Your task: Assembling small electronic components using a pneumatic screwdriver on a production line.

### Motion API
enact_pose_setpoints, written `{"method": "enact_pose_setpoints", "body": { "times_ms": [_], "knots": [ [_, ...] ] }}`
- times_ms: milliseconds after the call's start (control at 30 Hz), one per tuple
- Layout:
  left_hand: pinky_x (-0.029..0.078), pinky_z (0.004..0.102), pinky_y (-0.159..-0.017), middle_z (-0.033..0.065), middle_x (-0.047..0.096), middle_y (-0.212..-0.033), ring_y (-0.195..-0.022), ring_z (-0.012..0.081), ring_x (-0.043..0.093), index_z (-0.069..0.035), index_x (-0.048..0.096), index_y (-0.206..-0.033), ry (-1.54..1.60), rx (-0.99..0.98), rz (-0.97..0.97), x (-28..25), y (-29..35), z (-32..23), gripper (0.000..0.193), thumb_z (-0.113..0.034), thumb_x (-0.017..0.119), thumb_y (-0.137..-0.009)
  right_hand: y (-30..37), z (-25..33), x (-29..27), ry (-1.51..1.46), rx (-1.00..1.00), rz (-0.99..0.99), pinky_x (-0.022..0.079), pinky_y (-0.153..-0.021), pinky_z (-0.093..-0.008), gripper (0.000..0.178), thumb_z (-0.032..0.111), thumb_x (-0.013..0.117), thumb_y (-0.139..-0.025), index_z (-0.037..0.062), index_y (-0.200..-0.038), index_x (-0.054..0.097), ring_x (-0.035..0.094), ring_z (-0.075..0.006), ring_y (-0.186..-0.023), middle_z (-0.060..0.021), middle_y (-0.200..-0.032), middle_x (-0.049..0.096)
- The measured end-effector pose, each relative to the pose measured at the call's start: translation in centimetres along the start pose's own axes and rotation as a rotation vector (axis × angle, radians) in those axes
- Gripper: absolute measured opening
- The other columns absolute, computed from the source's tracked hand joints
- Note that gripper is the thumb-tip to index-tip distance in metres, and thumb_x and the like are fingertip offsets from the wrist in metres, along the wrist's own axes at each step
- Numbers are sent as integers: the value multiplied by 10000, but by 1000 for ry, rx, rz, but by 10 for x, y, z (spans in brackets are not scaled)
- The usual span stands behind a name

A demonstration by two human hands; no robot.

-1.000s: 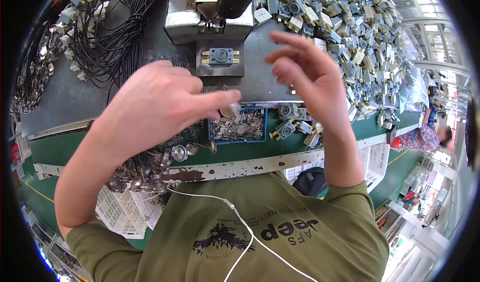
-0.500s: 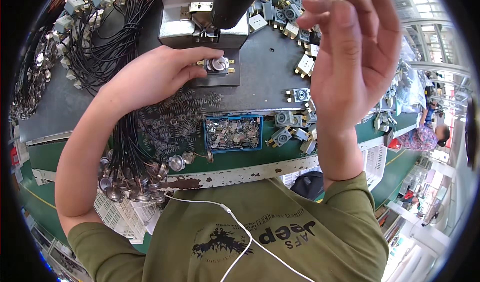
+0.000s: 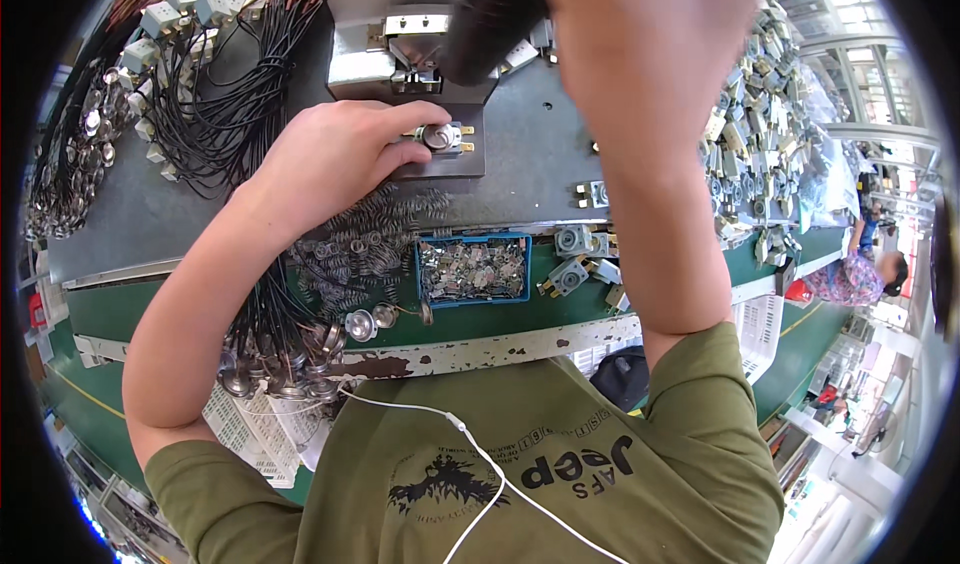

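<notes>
My left hand (image 3: 335, 149) pinches a small connector (image 3: 440, 138) between thumb and forefinger. The connector has a round metal cap on top and brass prongs pointing right, and it rests on the flat metal block (image 3: 462, 164) below the press head (image 3: 415, 59). My right hand (image 3: 650, 24) is raised at the top of the view beside the thick black press handle (image 3: 492, 24). It is smeared by motion and its fingers are hidden, so its grip on the handle cannot be made out.
A blue tray (image 3: 472, 301) of small metal pieces sits near the front edge, with loose springs (image 3: 365, 244) beside it. Black cables (image 3: 215, 104) with connectors and metal caps lie at left. Grey connectors (image 3: 755, 134) pile up at right. Farther right is another person (image 3: 850, 279).
My right hand has gone from raised with spread fingers to farther up and inward, by the handle. The handle has shifted slightly right and down. My left hand still holds the connector on the block.
</notes>
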State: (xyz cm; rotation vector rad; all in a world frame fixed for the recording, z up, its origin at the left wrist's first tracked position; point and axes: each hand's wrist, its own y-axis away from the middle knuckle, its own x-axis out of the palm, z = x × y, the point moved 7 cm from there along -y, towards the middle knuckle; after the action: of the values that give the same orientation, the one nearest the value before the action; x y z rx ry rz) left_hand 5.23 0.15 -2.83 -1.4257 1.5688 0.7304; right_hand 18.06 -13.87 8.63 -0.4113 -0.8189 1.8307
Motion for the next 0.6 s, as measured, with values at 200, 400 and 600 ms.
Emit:
{"method": "enact_pose_setpoints", "body": {
  "times_ms": [200,400,600],
  "knots": [
    [571,414,-721,79,728,-882,-870,280,726,-193,641,-1224,-77,-10,25,3,2,-4,284,-317,661,-969,3,42,-9,-55,-9,65,544,-611,-258,277,87,717,-981,-30,-1210,612,654,-113,-684,-101,-968,713],
    [561,428,-680,72,701,-838,-842,291,719,-195,628,-1226,-112,-36,60,7,2,-7,284,-316,655,-972,-4,36,41,-112,-30,106,539,-585,-255,244,76,730,-970,-27,-1167,627,650,-114,-649,-92,-931,715],
    [565,435,-685,77,700,-837,-848,294,721,-193,621,-1240,-100,-52,58,6,3,-5,302,-320,659,-968,3,42,61,-64,134,-22,514,-518,-239,170,12,768,-921,2,-1023,633,623,-111,-556,-59,-821,695]
  ]
}}
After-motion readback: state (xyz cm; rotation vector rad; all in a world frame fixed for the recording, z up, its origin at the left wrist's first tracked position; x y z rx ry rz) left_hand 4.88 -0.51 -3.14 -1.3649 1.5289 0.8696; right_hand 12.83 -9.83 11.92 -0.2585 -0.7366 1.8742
